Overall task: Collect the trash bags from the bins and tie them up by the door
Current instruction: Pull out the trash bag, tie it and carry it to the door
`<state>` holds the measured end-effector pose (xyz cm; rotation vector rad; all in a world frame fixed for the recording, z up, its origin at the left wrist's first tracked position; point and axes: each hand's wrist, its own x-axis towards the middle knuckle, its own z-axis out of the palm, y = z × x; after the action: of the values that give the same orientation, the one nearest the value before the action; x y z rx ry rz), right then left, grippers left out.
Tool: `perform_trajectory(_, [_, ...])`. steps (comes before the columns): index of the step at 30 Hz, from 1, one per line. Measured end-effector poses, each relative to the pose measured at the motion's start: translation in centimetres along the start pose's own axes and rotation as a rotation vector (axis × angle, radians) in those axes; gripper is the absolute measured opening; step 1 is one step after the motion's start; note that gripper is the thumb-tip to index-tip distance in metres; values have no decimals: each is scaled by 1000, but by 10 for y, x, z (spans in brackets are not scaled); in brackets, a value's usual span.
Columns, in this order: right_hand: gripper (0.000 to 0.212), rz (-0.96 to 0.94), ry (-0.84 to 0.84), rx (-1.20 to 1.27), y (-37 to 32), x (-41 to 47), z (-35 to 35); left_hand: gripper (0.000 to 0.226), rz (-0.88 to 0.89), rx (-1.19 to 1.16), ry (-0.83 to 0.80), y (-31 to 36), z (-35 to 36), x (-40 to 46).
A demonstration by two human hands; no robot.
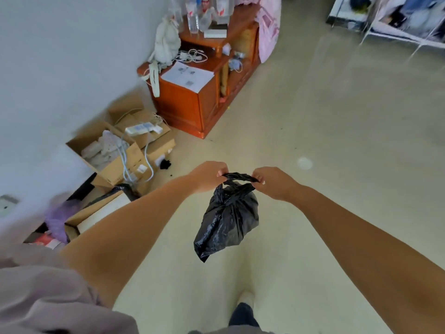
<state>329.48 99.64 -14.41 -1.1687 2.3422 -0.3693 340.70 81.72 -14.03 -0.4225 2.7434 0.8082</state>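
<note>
A small black trash bag [227, 219] hangs in the air in front of me, above the pale floor. Its top is gathered and knotted, with a twisted strip stretched between my hands. My left hand [208, 177] pinches the left end of that strip. The right end is pinched by my right hand [274, 183]. Both arms reach forward from the bottom corners of the view. No door shows in this view.
Open cardboard boxes [113, 153] with cables and packets lie along the white wall at left. An orange wooden cabinet [190, 102] stands behind them, with papers and bottles on top. A white rack [395, 27] sits far right. My foot [244, 314] is below.
</note>
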Motion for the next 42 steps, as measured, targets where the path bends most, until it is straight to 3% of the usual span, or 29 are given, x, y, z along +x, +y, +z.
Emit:
perform_trajectory(13, [23,91,108,-64,186,202,-196,18,137,51,-43,81,-97,344])
perform_trajectory(19, [9,159,128,-75,265,303,-295,18,231,88,-102,114,-161,510])
perform_trajectory(25, [10,213,160,-61,366,393,-382,17,297,120,-119,164,-196,680])
perform_trajectory(36, [21,164,110,-155,591,585,-572,16,224,40,-49,270,-248,990])
perform_trajectory(42, [20,136,97,-216,690,709,-663,17,207,30,-14,294,-284,1154])
